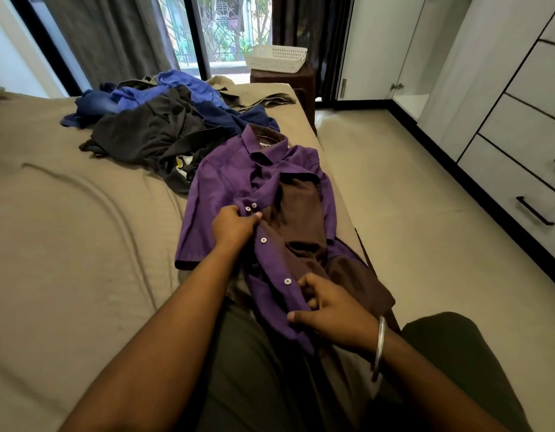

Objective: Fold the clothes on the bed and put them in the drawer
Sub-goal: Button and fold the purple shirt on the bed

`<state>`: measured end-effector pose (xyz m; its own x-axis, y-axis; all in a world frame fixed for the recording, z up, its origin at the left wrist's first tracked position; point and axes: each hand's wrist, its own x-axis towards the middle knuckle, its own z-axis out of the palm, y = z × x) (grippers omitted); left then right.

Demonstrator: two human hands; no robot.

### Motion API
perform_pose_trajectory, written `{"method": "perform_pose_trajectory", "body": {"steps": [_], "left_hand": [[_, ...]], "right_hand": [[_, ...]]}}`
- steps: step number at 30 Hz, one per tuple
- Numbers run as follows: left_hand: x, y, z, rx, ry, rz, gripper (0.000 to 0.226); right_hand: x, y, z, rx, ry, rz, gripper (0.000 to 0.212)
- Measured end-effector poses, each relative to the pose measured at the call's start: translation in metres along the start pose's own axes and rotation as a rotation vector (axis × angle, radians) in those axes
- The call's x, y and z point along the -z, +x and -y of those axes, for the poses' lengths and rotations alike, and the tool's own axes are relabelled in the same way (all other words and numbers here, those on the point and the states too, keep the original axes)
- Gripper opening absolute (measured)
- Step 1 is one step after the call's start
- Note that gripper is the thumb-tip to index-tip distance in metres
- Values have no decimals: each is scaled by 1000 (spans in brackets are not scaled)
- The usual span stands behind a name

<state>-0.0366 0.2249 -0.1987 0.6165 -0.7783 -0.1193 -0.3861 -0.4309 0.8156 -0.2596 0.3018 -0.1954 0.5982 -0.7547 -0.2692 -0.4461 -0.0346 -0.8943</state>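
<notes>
Though unfolded, shirt (239,182) in both grips

Matt purple cloth shirt (226,182), white plastic lattice basket (276,59), glossy metal bangle (379,347).

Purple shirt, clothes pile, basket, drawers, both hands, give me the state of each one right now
purple shirt: spread on the bed, unbuttoned, front open, not folded.
clothes pile: heaped, unfolded.
white basket: upright on a brown stand, contents not visible.
drawers: shut.
left hand: grips the shirt's button edge.
right hand: pinches the button edge lower down.
</notes>
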Motion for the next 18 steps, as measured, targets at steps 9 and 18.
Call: {"method": "perform_pose_trajectory", "body": {"steps": [9,18], "left_hand": [[2,-46,-23,-101,333,-278,84],[-35,-74,-28,-738,514,318,33]], "right_hand": [[12,9,-19,27,-273,-455,37],[43,41,-49,-52,-502,-755,26]]}}
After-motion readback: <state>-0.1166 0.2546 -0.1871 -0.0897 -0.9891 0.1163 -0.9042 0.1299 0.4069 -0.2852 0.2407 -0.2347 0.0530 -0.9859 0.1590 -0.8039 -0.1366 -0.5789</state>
